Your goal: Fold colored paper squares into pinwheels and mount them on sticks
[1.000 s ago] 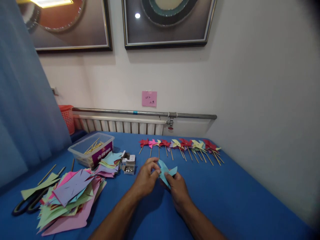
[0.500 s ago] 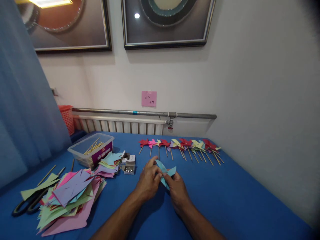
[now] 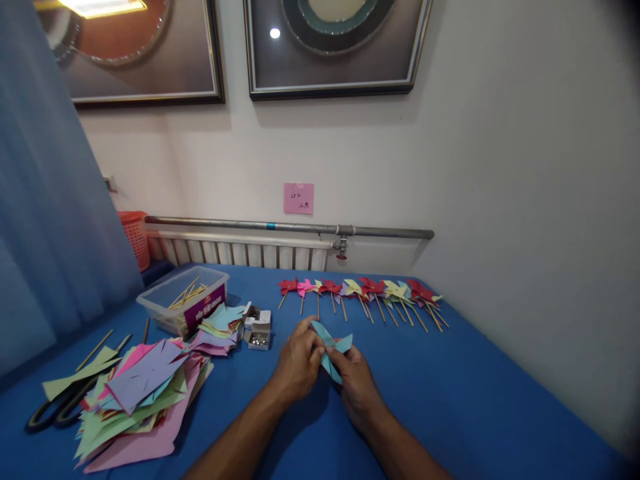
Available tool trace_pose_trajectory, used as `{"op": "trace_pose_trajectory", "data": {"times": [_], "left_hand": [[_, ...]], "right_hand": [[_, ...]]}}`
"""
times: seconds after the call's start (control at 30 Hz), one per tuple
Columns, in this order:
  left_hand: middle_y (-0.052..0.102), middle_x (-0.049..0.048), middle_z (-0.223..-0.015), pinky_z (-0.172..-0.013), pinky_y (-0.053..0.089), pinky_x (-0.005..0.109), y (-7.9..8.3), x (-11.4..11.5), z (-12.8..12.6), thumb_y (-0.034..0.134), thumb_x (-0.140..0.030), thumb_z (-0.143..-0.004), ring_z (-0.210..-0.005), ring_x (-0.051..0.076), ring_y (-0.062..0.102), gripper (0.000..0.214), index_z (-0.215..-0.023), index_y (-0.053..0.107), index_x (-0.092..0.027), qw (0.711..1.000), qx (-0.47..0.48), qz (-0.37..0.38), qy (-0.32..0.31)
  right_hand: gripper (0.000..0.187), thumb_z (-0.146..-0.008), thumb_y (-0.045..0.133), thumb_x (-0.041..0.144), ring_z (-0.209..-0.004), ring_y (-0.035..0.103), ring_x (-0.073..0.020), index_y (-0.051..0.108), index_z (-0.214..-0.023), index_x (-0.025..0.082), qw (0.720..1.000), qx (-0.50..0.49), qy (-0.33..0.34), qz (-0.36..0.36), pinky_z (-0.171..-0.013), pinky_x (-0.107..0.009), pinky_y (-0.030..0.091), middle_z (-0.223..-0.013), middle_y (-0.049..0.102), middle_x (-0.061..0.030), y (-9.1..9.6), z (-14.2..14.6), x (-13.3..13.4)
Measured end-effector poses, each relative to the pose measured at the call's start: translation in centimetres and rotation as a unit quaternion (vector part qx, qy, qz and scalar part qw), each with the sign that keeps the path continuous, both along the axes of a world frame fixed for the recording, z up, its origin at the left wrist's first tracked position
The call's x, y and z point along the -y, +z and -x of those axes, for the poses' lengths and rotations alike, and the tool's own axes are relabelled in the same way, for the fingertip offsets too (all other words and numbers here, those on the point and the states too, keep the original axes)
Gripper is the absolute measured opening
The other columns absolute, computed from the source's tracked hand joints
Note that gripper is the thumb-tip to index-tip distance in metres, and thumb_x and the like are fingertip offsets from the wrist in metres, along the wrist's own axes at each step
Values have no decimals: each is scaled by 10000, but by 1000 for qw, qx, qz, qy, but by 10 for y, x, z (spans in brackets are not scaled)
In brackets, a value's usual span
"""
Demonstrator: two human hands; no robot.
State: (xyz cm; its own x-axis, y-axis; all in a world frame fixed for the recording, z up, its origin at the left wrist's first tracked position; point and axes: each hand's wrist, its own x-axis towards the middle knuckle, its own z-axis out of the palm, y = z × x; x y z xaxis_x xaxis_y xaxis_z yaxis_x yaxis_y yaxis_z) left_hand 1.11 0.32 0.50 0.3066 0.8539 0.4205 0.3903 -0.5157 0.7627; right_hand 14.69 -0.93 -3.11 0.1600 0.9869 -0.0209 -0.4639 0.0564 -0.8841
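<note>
Between my two hands is a light blue paper pinwheel (image 3: 342, 344), its blades folded toward the middle. My left hand (image 3: 299, 357) is closed on its left side, fingertips near the centre. From the right, my right hand (image 3: 356, 380) pinches it with the thumb close to the centre. Whether a pin or stick is in the fingers I cannot make out. Beyond my hands lies a row of finished pinwheels on sticks (image 3: 371, 287), in red, pink, yellow and purple. Two small boxes of metal pins (image 3: 259, 339) stand to the left of my hands.
At left lies a pile of cut coloured paper (image 3: 145, 393), beside black-handled scissors (image 3: 65, 410). Behind it stand a smaller paper stack (image 3: 220, 330) and a clear plastic tub (image 3: 160, 310) of sticks. A blue curtain (image 3: 65, 200) hangs at left; a radiator (image 3: 240, 252) runs along the wall.
Very little differs. Both hands stay in place on the blue pinwheel, with only a slight shift of the fingers and the lower blade.
</note>
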Motion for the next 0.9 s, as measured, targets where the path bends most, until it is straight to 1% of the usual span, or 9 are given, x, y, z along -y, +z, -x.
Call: {"op": "trace_pose_trajectory", "data": {"times": [0.2,0.4,0.63,0.8,0.9], "left_hand": [[549,85,-1410,-1028,455,376,-2,-1,-1,514,-119,-846,-1316,242,535,124,-773,559,-210,1000,-2,-5,6],[576,77,-1342,-1013,452,374,-2,-2,-2,516,-134,-851,-1235,229,573,114,-775,553,-211,1000,4,-5,11],[612,61,-1147,-965,445,359,-2,-1,-3,498,-140,-860,-1101,206,598,114,-771,521,-209,1000,-6,-5,18],[599,51,-1053,-927,437,341,-1,0,-4,487,-144,-867,-1005,187,592,120,-766,500,-207,1000,-13,-8,25],[580,34,-984,-871,435,323,-1,0,-4,485,-148,-872,-918,173,579,119,-770,490,-210,999,-20,-7,26]], "right_hand": [[364,-622,890,375,-673,613,-155,716,-882,189,1000,-14,7,11,-661,-267,463,-750,730,6,6,1,3],[363,-609,902,372,-666,607,-153,711,-858,188,1000,-15,9,11,-650,-264,451,-721,714,13,7,1,3],[401,-612,903,415,-652,583,-147,708,-880,188,1000,6,3,3,-651,-266,439,-692,684,32,2,-1,1],[398,-619,895,432,-634,572,-149,704,-868,187,1000,22,-3,-5,-625,-264,421,-684,685,30,2,0,1],[397,-615,898,423,-635,579,-153,703,-869,189,1000,18,-4,1,-638,-268,432,-678,684,29,3,1,1]]}}
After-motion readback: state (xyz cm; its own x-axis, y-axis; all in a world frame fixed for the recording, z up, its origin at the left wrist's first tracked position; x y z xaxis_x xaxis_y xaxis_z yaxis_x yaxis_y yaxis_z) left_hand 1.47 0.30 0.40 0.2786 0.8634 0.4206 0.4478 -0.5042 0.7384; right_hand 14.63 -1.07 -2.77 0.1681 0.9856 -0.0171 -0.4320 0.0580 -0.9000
